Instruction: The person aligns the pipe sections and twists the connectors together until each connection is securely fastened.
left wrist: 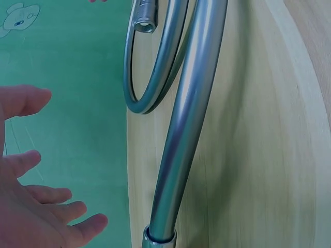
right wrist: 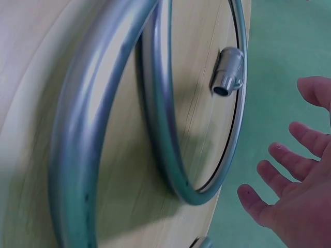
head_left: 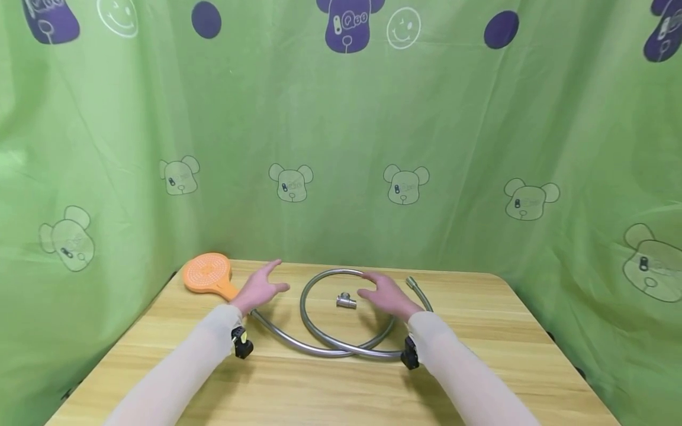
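Note:
My left hand [head_left: 258, 290] hovers with fingers spread beside the orange shower head [head_left: 208, 273], overlapping its handle in the head view. A silver shower hose [head_left: 292, 340] runs from near that hand into a loop at the middle of the table. Inside the loop lies a small chrome T-shaped fitting [head_left: 346, 301], its open end toward the camera in the right wrist view. My right hand [head_left: 388, 294], fingers apart and holding nothing, is over the right side of the loop. The hose's free end connector [head_left: 411, 282] lies just beyond it.
Beneath everything is a wooden table [head_left: 298, 390] with rounded far corners. A green printed curtain [head_left: 346, 225] hangs behind its back edge and along both sides. Each wrist wears a small black camera [head_left: 242, 343].

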`<control>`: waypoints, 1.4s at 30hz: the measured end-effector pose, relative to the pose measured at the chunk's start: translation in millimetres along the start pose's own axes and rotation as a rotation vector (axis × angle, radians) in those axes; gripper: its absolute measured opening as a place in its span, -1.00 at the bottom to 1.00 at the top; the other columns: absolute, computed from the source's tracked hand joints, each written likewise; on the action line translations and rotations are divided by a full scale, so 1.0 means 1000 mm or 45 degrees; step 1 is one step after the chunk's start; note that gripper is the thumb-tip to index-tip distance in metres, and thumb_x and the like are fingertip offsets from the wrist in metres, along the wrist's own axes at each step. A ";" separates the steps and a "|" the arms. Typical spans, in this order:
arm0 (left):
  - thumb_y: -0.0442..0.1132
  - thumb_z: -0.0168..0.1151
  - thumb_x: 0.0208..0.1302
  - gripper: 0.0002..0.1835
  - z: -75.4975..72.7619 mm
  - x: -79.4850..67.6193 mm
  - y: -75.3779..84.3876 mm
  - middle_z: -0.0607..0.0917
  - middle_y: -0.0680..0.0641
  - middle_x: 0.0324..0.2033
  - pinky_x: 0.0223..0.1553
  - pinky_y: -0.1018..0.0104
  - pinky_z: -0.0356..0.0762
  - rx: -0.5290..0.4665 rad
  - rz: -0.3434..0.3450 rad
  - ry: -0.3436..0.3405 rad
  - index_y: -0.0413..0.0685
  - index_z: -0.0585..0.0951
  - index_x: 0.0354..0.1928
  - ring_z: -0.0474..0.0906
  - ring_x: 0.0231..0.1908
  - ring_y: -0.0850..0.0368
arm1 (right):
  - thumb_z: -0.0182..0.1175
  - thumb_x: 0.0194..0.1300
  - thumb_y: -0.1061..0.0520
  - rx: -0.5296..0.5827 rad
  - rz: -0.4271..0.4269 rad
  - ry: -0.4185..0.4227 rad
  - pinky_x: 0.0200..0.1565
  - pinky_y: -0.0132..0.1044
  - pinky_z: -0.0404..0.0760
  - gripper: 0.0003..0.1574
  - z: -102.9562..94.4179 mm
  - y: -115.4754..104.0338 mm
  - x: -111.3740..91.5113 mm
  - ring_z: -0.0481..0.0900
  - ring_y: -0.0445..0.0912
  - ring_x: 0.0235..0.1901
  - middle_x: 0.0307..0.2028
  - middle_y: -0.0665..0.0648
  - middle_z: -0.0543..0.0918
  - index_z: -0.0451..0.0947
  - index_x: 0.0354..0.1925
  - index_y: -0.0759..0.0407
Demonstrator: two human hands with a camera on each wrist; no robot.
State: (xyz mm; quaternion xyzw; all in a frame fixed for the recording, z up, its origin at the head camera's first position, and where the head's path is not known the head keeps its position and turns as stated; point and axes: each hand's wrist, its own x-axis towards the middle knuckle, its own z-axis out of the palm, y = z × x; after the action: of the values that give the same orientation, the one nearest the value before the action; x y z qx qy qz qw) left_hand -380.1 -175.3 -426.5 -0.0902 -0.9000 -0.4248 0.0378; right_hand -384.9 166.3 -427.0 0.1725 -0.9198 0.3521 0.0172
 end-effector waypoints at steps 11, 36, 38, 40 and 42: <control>-0.12 0.38 0.23 -0.20 0.015 0.004 0.006 0.35 -0.21 0.46 0.49 -0.17 0.15 0.036 0.085 -0.023 -0.08 0.31 0.49 0.21 0.46 -0.26 | 0.20 0.39 0.06 -0.024 -0.022 0.034 0.45 0.23 0.23 -0.29 -0.016 0.020 -0.010 0.28 0.31 0.41 0.39 0.38 0.39 0.33 0.40 0.33; -0.19 0.43 0.16 -0.26 0.039 0.012 0.026 0.48 -0.32 0.34 0.30 -0.21 0.44 0.026 0.111 -0.098 -0.05 0.43 0.41 0.41 0.32 -0.29 | 0.25 0.36 -0.02 -0.134 0.035 0.111 0.44 0.32 0.16 -0.19 -0.042 0.068 -0.030 0.21 0.39 0.42 0.40 0.44 0.34 0.31 0.41 0.35; -0.19 0.43 0.16 -0.26 0.041 0.013 0.028 0.49 -0.32 0.32 0.27 -0.20 0.47 0.036 0.117 -0.108 -0.07 0.43 0.41 0.43 0.31 -0.29 | 0.24 0.37 0.00 -0.136 0.039 0.113 0.44 0.31 0.16 -0.20 -0.043 0.073 -0.031 0.20 0.40 0.42 0.41 0.46 0.31 0.30 0.41 0.36; -0.21 0.42 0.17 -0.27 0.043 0.013 0.029 0.49 -0.33 0.32 0.27 -0.20 0.48 0.050 0.121 -0.119 -0.09 0.42 0.41 0.43 0.30 -0.29 | 0.24 0.37 0.01 -0.133 0.042 0.112 0.44 0.31 0.16 -0.21 -0.044 0.077 -0.032 0.19 0.40 0.42 0.42 0.47 0.29 0.29 0.41 0.37; -0.22 0.41 0.18 -0.28 0.045 0.015 0.030 0.51 -0.32 0.30 0.27 -0.19 0.49 0.063 0.124 -0.123 -0.11 0.42 0.40 0.44 0.30 -0.29 | 0.24 0.37 0.03 -0.121 0.048 0.110 0.44 0.31 0.15 -0.20 -0.045 0.080 -0.032 0.19 0.40 0.42 0.43 0.47 0.28 0.29 0.41 0.39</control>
State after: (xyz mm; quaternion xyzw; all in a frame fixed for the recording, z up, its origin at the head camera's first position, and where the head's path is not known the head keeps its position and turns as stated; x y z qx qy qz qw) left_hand -388.3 -120.6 -430.4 -0.1534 -0.9056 -0.3951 0.0173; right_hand -385.0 260.4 -449.3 0.1386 -0.9369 0.3156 0.0584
